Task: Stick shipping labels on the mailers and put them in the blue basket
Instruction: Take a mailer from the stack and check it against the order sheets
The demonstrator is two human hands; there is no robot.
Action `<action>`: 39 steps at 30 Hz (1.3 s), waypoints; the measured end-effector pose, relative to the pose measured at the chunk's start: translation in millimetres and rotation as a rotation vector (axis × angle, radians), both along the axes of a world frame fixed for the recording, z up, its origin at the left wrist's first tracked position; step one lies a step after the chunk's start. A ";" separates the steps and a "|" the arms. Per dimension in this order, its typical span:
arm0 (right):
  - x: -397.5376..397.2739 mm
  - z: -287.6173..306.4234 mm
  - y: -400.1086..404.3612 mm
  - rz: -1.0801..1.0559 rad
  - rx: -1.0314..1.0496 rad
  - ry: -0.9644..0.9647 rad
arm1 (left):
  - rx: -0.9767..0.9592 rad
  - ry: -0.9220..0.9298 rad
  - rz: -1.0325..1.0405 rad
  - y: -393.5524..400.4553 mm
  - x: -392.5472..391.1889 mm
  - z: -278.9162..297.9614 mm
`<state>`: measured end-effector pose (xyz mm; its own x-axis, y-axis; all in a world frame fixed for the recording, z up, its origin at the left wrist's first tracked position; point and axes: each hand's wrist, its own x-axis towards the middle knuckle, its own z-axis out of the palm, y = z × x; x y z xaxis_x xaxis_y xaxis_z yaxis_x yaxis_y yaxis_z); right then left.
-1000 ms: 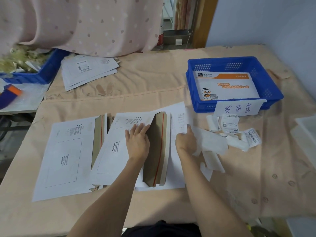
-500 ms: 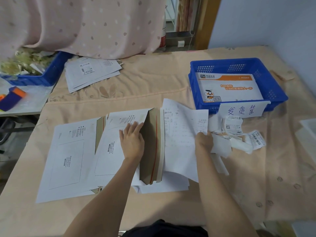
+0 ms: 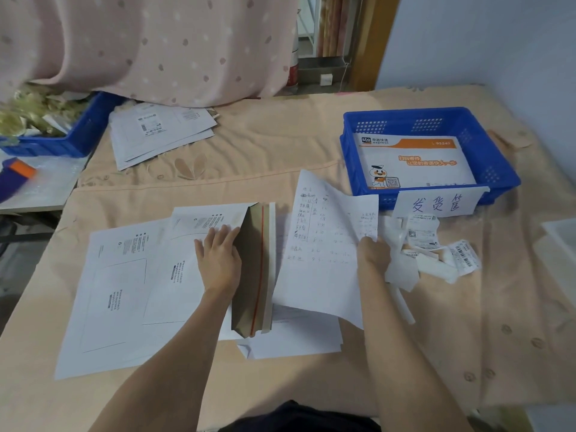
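My left hand (image 3: 219,255) lies flat on a white cardboard mailer (image 3: 184,269), its fingertips at the mailer's open brown flap (image 3: 252,269) with a red strip. My right hand (image 3: 374,252) pinches the right edge of a handwritten sheet of paper (image 3: 324,244) and holds it raised just right of the flap. A second white mailer (image 3: 109,294) lies flat to the left. Loose shipping labels (image 3: 436,247) are scattered right of my right hand. The blue basket (image 3: 501,169) stands at the right rear with one orange-and-white mailer (image 3: 414,160) inside.
A paper sign (image 3: 436,204) hangs on the basket's front. A stack of labelled mailers (image 3: 159,132) lies at the rear left. Another blue crate (image 3: 81,132) with scraps stands far left. More sheets (image 3: 296,338) lie under the raised paper. A pink curtain (image 3: 156,42) hangs behind.
My right hand has moved right and lifted the handwritten sheet off the pile beside the mailer's flap. My left hand has stayed on the mailer.
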<state>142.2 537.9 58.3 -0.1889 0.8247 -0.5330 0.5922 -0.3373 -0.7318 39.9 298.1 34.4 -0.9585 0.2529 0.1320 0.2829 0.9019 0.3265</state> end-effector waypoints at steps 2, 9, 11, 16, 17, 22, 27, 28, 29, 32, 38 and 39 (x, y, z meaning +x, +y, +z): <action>-3.7 0.6 -2.9 0.039 0.027 -0.013 | 0.000 -0.003 -0.003 0.3 0.0 -1.3; -17.2 2.7 -20.8 0.189 0.157 -0.107 | 0.020 0.009 -0.012 4.4 -5.8 -3.3; -19.0 3.9 -24.8 0.230 0.202 -0.121 | 0.027 0.012 -0.016 5.6 -8.0 -3.6; -22.7 4.9 -31.1 0.306 0.317 -0.166 | 0.044 0.014 -0.016 6.2 -8.4 -4.0; -23.1 5.3 -31.7 0.313 0.333 -0.171 | 0.042 0.009 -0.017 6.6 -7.9 -3.9; -25.1 9.5 -34.1 0.343 0.383 -0.178 | 0.035 -0.022 -0.025 9.1 -5.4 -3.2; -30.6 17.0 -35.8 0.371 0.442 -0.193 | 0.021 -0.042 -0.021 13.0 -5.8 -1.9; -31.3 18.2 -36.1 0.372 0.443 -0.191 | 0.018 -0.039 -0.023 13.3 -6.1 -1.9; -32.3 18.5 -36.5 0.370 0.445 -0.187 | 0.016 -0.038 -0.025 13.7 -6.1 -1.9; -35.2 19.9 -38.2 0.373 0.455 -0.181 | 0.005 -0.044 -0.026 13.6 -4.5 -2.6; -38.2 20.2 -42.1 0.394 0.454 -0.173 | 0.010 -0.055 -0.010 15.7 -3.6 -4.7; -38.5 20.1 -42.5 0.393 0.450 -0.162 | 0.017 -0.050 -0.011 16.1 -3.6 -5.2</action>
<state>103.7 495.4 78.5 -0.4699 0.8605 -0.1968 0.7253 0.2492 -0.6418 36.3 314.2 29.2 -0.9610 0.2620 0.0887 0.2763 0.8930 0.3553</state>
